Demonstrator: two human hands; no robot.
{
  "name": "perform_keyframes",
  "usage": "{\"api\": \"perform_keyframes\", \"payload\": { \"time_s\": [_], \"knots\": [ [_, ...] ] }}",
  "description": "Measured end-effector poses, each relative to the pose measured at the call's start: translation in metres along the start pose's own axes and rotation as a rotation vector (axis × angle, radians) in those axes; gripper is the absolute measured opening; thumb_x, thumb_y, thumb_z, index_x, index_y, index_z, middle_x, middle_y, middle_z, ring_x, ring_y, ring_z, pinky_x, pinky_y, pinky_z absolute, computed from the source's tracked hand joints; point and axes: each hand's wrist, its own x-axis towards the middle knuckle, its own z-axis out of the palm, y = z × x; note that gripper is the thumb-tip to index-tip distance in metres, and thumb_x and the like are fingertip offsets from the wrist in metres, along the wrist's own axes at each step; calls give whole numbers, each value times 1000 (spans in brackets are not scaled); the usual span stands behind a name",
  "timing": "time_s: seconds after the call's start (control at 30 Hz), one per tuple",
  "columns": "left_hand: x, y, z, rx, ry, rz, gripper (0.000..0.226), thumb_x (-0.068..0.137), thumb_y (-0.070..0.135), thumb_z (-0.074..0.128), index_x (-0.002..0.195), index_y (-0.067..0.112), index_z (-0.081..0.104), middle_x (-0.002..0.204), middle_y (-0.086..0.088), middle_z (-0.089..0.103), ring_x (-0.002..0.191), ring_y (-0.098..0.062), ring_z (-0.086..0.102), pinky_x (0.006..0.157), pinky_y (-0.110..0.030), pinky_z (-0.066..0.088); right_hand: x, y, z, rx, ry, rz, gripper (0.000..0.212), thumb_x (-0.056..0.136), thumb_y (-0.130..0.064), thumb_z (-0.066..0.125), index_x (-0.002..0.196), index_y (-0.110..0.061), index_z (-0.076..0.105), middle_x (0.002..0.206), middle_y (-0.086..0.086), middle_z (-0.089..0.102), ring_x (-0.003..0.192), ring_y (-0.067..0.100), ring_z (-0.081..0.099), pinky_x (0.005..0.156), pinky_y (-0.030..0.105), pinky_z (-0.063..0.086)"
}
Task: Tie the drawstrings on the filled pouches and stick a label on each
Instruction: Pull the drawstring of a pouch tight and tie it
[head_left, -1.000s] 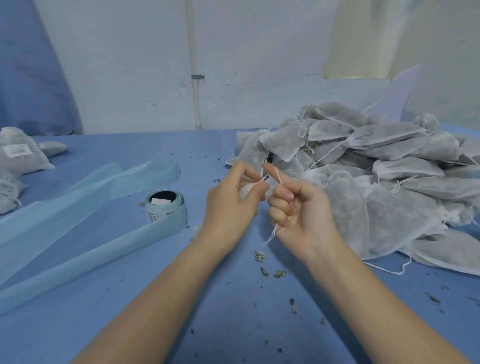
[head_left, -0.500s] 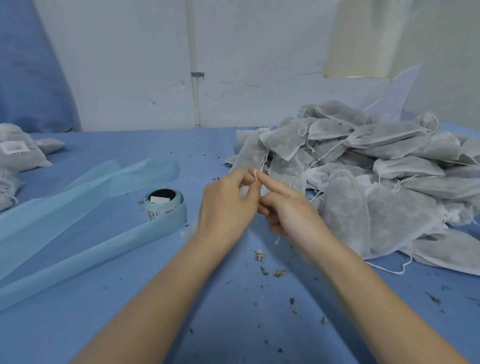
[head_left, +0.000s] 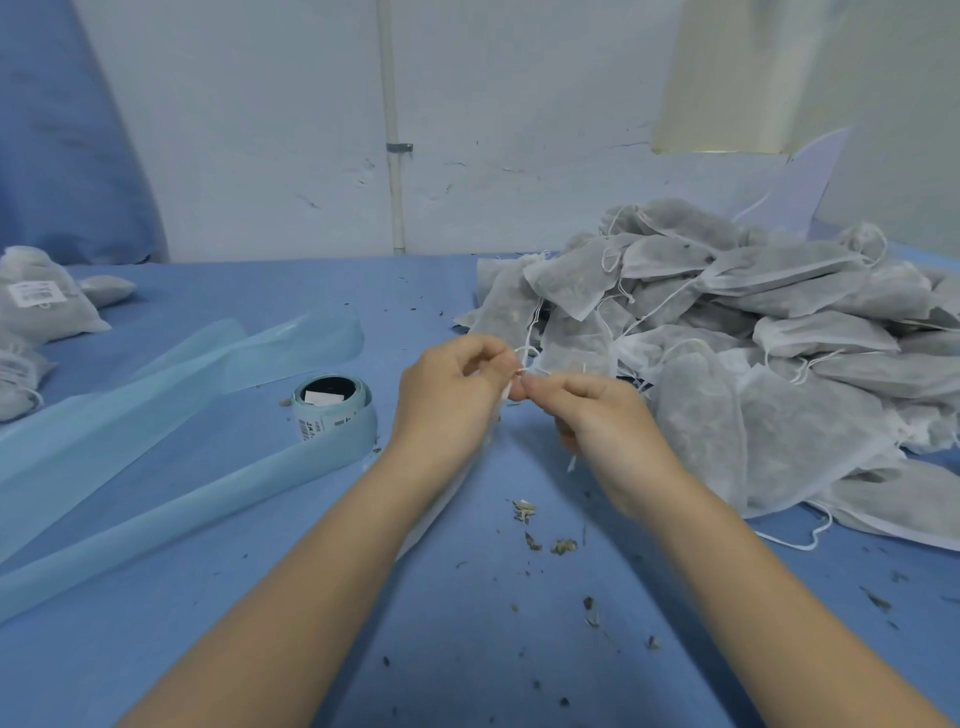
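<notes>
Covering the table, blue cloth (head_left: 208, 649) meets a cracked white wall (head_left: 519, 130).

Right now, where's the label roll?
In the head view the label roll stands on the blue table left of centre, just left of the left hand, with its pale blue backing strip trailing toward the near left.

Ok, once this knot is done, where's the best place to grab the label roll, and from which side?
Probably from above, fingers around the outer wall of the label roll. It stands on end, core facing up, and its loose tail peels away toward the left.
</notes>
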Motion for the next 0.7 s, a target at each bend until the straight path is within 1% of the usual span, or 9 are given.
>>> {"api": "perform_keyframes", "payload": {
  "time_s": [0.07,0.1,0.17,0.2,0.3,0.37,0.47,0.57,0.7],
  "knots": [
    [-1,0,-3,-14,-108,-8,21,88,26,61,68,23,68,60,11,63,58,-3,53,72,-31,45,3,-1,-4,8,5,-3,19,87,-27,67,81,-10,76,44,-15,35,46,10,25,44,18,24],
    [-1,0,-3,1,-144,-10,19,85,31,63,69,23,70,59,10,62,59,-2,52,72,-27,45,4,-1,-6,0,4,1,20,86,-26,68,81,-9,75,43,-15,34,45,8,26,43,17,24],
    [-2,-2,-2,124,-136,30,18,82,36,63,69,27,70,57,11,59,53,1,47,58,-12,38,5,-2,-8,30,-8,15,15,84,-22,70,81,-9,76,44,-14,35,43,6,26,41,14,25],
    [-2,-3,0,239,-101,76,18,84,36,61,70,29,69,57,11,58,51,1,45,53,-12,35,6,-2,-8,73,-13,27,13,83,-19,70,79,-8,75,47,-12,35,43,6,26,40,14,24],
    [-2,-1,3,531,22,194,17,90,30,56,78,29,69,64,8,59,63,-9,52,61,-23,41,8,-4,-7,244,-32,100,20,85,-17,69,66,-11,67,55,-5,38,44,6,26,39,15,22],
    [-4,-2,5,615,75,240,18,91,28,53,84,24,68,68,7,60,72,-17,55,67,-30,42,7,-6,-8,328,-72,130,20,81,-26,71,67,-12,69,56,-4,41,45,6,25,39,16,21],
    [-8,-5,9,622,121,253,19,91,26,49,88,18,66,77,3,64,77,-21,58,70,-33,44,3,-5,-8,144,-82,7,14,79,-27,74,71,-16,77,49,-13,43,46,6,27,41,15,25],
    [-9,-5,14,518,143,153,18,92,28,49,87,18,63,82,4,68,81,-20,60,73,-33,46,1,-3,-6,62,31,-67,11,84,-17,69,77,-17,77,41,-16,41,41,3,29,42,13,27],
    [-8,-2,19,413,93,24,18,94,29,44,88,17,57,90,1,69,91,-20,59,81,-38,47,2,-3,-2,60,121,-69,15,84,-16,69,77,-3,73,43,-13,33,44,5,27,45,17,25]
  ]
}}
